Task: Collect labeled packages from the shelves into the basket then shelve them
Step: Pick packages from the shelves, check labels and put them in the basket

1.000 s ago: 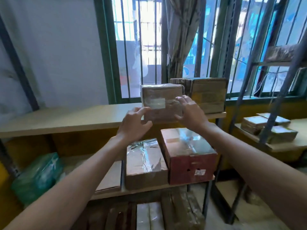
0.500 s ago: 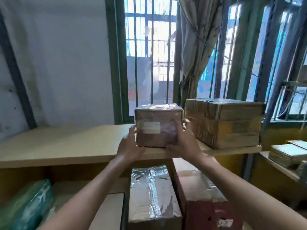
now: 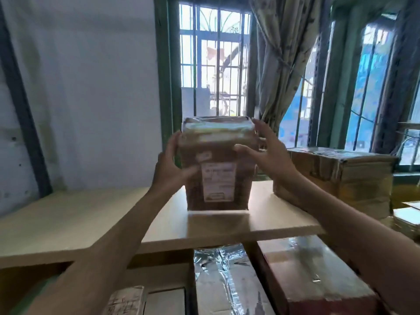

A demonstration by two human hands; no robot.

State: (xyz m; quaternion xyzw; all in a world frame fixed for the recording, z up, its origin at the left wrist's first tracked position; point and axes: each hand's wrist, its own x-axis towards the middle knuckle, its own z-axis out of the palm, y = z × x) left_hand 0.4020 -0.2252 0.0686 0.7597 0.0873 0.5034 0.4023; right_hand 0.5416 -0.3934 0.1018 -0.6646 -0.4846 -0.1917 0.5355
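A brown cardboard package [image 3: 218,153] wrapped in clear tape is held upright between both hands over the wooden top shelf [image 3: 79,219]. Its white label [image 3: 218,181] faces me. My left hand [image 3: 169,169] grips the package's left side, thumb across the front. My right hand [image 3: 270,155] holds the right side, thumb on the front face and fingers spread behind the upper corner. The lower edge is blurred, so I cannot tell whether it touches the shelf. No basket is in view.
A larger taped box [image 3: 336,176] sits on the top shelf to the right. On the shelf below lie a foil-taped box [image 3: 227,285] and a red box [image 3: 313,276]. A barred window [image 3: 213,64] and curtain [image 3: 281,53] stand behind.
The package has been turned from lying on its side to standing on end, its label now facing me. Both hands stayed on it, and my view moved closer and higher.
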